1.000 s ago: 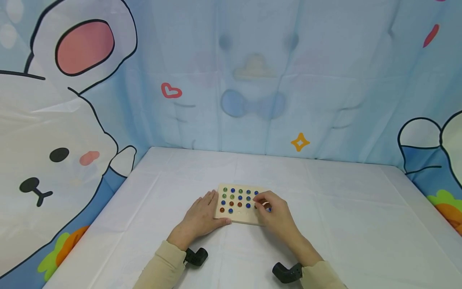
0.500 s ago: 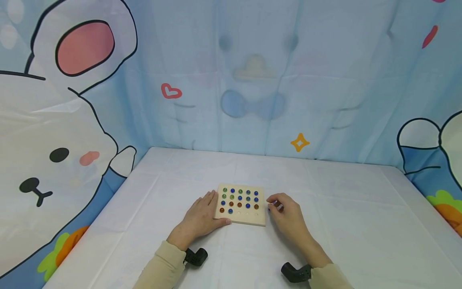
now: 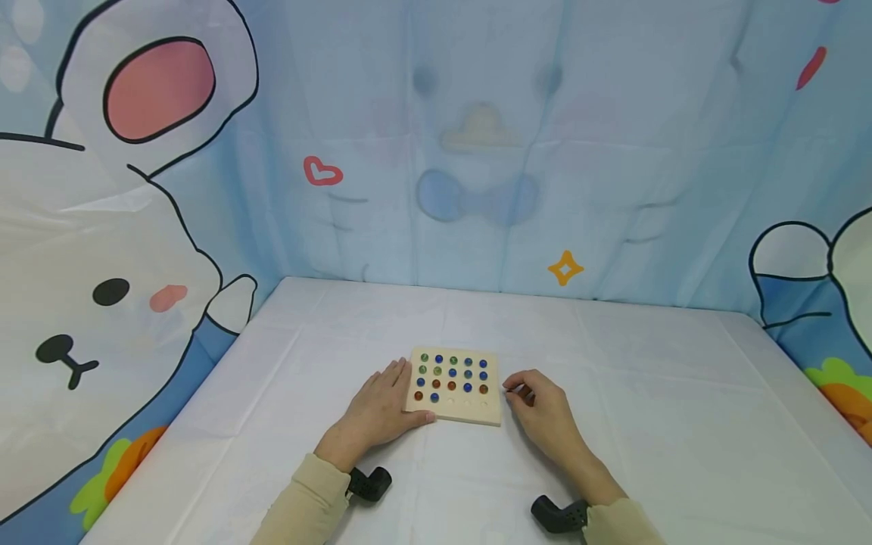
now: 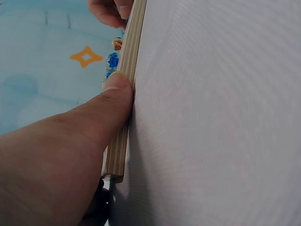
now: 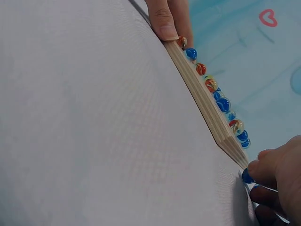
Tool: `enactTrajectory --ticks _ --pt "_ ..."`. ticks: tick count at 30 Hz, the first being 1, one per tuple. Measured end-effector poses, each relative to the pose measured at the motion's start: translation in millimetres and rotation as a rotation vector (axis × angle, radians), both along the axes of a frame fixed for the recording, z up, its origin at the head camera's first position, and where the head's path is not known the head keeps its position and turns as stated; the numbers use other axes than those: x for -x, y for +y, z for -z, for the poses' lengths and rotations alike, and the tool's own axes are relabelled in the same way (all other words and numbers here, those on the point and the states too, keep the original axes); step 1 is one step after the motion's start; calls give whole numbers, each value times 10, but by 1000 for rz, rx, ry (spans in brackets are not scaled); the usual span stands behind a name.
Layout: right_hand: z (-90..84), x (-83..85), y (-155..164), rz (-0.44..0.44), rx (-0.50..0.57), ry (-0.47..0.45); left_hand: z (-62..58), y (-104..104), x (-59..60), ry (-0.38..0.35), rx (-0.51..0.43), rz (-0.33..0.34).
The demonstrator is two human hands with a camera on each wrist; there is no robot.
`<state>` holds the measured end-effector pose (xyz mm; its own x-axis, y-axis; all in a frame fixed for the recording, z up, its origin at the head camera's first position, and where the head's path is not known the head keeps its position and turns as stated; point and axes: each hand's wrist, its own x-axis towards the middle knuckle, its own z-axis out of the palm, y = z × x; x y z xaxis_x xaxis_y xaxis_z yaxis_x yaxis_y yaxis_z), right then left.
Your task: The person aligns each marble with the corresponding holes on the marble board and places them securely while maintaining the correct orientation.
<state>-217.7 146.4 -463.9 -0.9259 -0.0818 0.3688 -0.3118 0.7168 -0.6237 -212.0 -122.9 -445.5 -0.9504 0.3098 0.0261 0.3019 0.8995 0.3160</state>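
A small square wooden board (image 3: 466, 414) lies on the table, set with rows of green, blue and amber glass marbles (image 3: 453, 372); a few hollows in its front row hold nothing. My left hand (image 3: 383, 401) rests flat along the board's left side, fingers straight, with the thumb (image 4: 117, 87) against its front edge. Just off the right edge is my right hand (image 3: 541, 409), thumb and index finger pinching a blue marble (image 5: 248, 175). The other right fingers are curled beneath, with a bit of blue between them; the head view hides the marble.
A white cloth (image 3: 647, 401) covers the table. Behind it and at the sides hangs a blue curtain (image 3: 613, 151) with cartoon prints. Black wrist devices (image 3: 371, 484) stick out by both beige sleeves.
My right hand has moved right from over the board's right side to beside it, uncovering an amber marble in the third row. The left hand and the board have stayed put.
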Motion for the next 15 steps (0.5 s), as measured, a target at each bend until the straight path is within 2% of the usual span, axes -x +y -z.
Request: enactTrajectory --ticks 15 --pt "13 -3 -5 11 -16 -13 12 -7 1 20 3 8"
